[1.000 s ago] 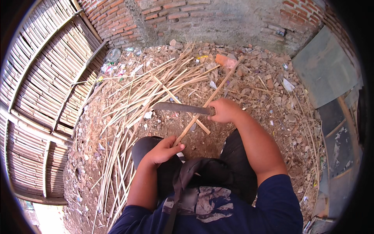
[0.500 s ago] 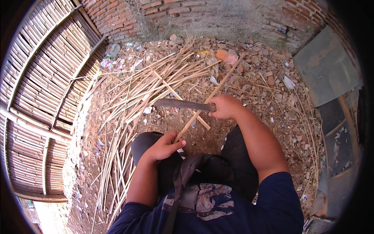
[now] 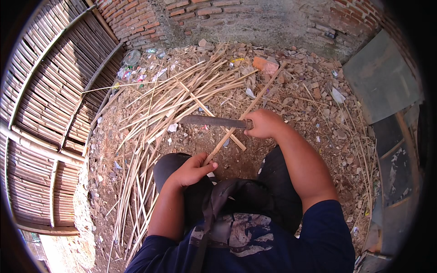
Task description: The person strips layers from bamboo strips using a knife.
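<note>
One bamboo strip is pinched at its near end by the left hand, beside the left knee, and slants away to the far right toward an orange brick chunk. A long knife is gripped by its handle in the right hand, its blade pointed left across the strip; whether wood is being bitten cannot be told. Should the blade be drawn toward the near side and skid on a smooth face or knot, the left fingers or the knee could be cut, as both lie close to that line. The strip could be rolled or twisted, since only one end is seen to be held. The knife could also be snagged by the loose crossing strip lying just below, near the pile.
</note>
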Demonstrator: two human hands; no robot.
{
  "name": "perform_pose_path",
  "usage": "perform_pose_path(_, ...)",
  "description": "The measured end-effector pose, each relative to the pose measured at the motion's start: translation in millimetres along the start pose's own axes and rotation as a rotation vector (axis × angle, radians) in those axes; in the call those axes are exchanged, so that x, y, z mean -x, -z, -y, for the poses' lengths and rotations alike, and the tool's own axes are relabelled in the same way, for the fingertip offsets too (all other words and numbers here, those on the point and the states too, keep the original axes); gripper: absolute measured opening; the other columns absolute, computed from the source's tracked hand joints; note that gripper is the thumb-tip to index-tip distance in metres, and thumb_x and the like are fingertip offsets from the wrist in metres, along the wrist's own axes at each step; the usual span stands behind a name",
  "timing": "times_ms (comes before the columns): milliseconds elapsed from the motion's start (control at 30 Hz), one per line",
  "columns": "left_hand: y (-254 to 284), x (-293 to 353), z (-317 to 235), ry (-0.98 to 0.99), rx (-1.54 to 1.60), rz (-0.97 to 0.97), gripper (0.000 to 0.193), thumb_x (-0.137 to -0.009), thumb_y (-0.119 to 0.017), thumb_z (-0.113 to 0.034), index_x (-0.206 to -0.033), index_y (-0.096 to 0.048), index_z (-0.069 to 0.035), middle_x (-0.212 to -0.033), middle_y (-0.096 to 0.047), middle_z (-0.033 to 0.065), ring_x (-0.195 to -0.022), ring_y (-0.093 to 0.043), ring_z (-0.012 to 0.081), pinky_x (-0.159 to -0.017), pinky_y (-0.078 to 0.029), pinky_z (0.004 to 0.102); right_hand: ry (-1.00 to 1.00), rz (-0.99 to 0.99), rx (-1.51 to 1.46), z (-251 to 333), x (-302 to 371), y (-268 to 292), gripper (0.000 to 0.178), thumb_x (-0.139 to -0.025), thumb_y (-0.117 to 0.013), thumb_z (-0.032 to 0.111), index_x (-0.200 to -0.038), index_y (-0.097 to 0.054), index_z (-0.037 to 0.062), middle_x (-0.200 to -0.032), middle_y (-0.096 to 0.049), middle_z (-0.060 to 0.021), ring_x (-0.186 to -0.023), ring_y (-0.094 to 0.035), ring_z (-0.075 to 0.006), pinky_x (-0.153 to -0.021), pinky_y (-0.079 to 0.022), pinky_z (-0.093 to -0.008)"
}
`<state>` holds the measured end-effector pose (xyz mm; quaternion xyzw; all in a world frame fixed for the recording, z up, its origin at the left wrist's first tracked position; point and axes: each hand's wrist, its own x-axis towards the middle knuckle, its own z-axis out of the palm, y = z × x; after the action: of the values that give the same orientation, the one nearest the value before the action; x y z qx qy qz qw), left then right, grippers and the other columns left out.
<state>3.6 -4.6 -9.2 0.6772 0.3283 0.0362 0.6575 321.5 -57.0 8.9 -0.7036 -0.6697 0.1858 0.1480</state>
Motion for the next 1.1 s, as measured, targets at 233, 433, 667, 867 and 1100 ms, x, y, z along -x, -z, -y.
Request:
perform_pose_path(233,-1,5,-9,0.016,0.092,0.023,0.034,-0.095,-0.070,-0.032,-0.107,-0.059,-0.002,-0.089,-0.057,-0.0033,-0.083,-0.050,0.0068,-0.073,-0.042,0.0250,-0.136,0.004,-0.084,4,2,18,0.037,-0.078,-0.080,0.037,-0.102,-0.072,0.0099,-0.082,-0.069,-0.0155,-0.081,-0.069,-0.0329,-0.072,-0.052,-0.0445)
perform_pose_path(433,3,9,-11,0.025,0.137,0.049,0.035,-0.095,-0.070,-0.035,-0.108,-0.060,-0.003,-0.086,-0.055,-0.0055,-0.079,-0.048,0.0049,-0.068,-0.039,0.0231,-0.014,0.070,-0.048,-9,3,16,0.042,-0.078,-0.081,0.036,-0.102,-0.071,0.0035,-0.081,-0.069,-0.0169,-0.077,-0.068,-0.0328,-0.070,-0.051,-0.0435)
perform_pose_path(667,5,8,-7,0.004,0.196,0.054,0.034,-0.095,-0.070,-0.036,-0.108,-0.060,-0.006,-0.079,-0.050,-0.0082,-0.067,-0.043,0.0027,-0.057,-0.031,0.0211,-0.232,-0.109,-0.152,-27,6,31,0.043,-0.077,-0.079,0.036,-0.108,-0.072,0.0064,-0.089,-0.070,-0.0187,-0.087,-0.069,-0.0361,-0.079,-0.053,-0.0459)
perform_pose_path(867,2,8,-11,0.008,0.161,0.055,0.034,-0.092,-0.072,-0.037,-0.103,-0.058,-0.009,-0.076,-0.049,-0.0078,-0.063,-0.040,0.0042,-0.056,-0.029,0.0212,0.021,0.061,0.037,-6,7,16,0.039,-0.076,-0.082,0.037,-0.097,-0.071,0.0058,-0.075,-0.066,-0.0158,-0.076,-0.067,-0.0327,-0.069,-0.051,-0.0435)
perform_pose_path(1100,3,12,-11,-0.038,0.302,0.058,0.038,-0.088,-0.074,-0.039,-0.103,-0.055,-0.009,-0.071,-0.045,-0.0065,-0.059,-0.037,0.0060,-0.054,-0.027,0.0214,-0.122,0.006,-0.215,-20,7,27,0.040,-0.076,-0.081,0.036,-0.100,-0.072,0.0054,-0.084,-0.070,-0.0154,-0.083,-0.069,-0.0307,-0.073,-0.052,-0.0428)
